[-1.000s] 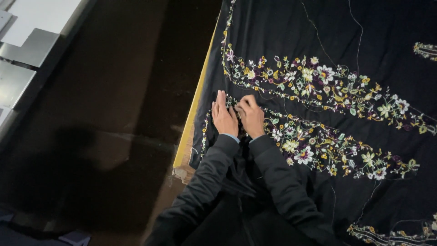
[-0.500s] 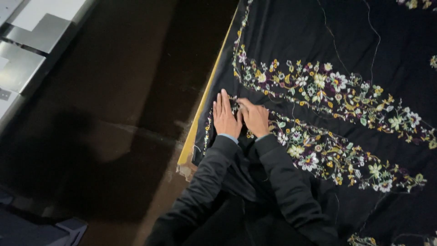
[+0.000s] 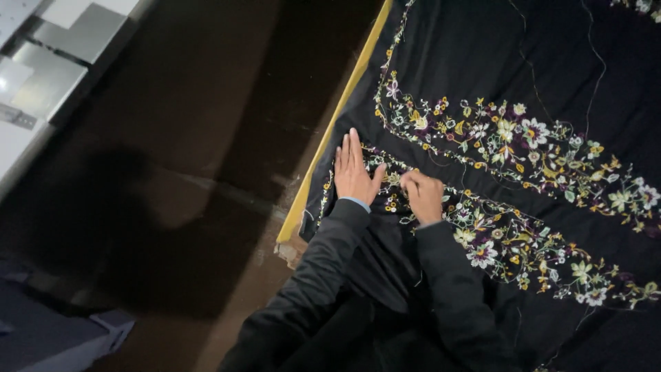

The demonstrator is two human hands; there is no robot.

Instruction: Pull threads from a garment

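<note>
While left hand (image 3: 354, 173) lies flat, fingers wide, steadying black cloth (image 3: 482, 62), our right hand (image 3: 423, 195) curls, pinching flower stitching (image 3: 509, 138) between fingertips.

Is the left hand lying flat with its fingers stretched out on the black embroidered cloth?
Yes: the left hand lies palm down, fingers straight, on the black embroidered cloth near its yellow edge.
</note>
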